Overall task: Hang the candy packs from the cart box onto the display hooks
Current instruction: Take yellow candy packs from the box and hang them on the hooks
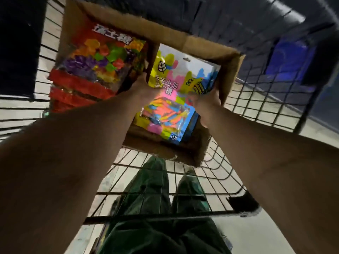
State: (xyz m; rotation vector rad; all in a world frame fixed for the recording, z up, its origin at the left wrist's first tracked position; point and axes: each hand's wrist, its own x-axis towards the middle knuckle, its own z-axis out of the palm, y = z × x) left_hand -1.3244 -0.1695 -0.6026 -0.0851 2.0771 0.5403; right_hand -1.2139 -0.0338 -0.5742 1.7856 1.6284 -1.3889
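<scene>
An open cardboard box [227, 74] sits in a wire cart [260, 99]. Inside it on the left lies a stack of red candy packs [95, 66] with coloured sweets showing. On the right is a yellow, blue and pink candy pack [183, 79] with a hang hole at its top. My left hand [141, 88] grips that pack's left edge and my right hand [207, 101] grips its right edge. Both hold it tilted above more packs of the same kind [165, 121] lower in the box.
The cart's black wire mesh [165, 182] surrounds the box on all sides. My legs in dark green trousers [157, 208] show through the mesh below. A dark shelf or wall [238, 17] lies beyond the cart. No display hooks are visible.
</scene>
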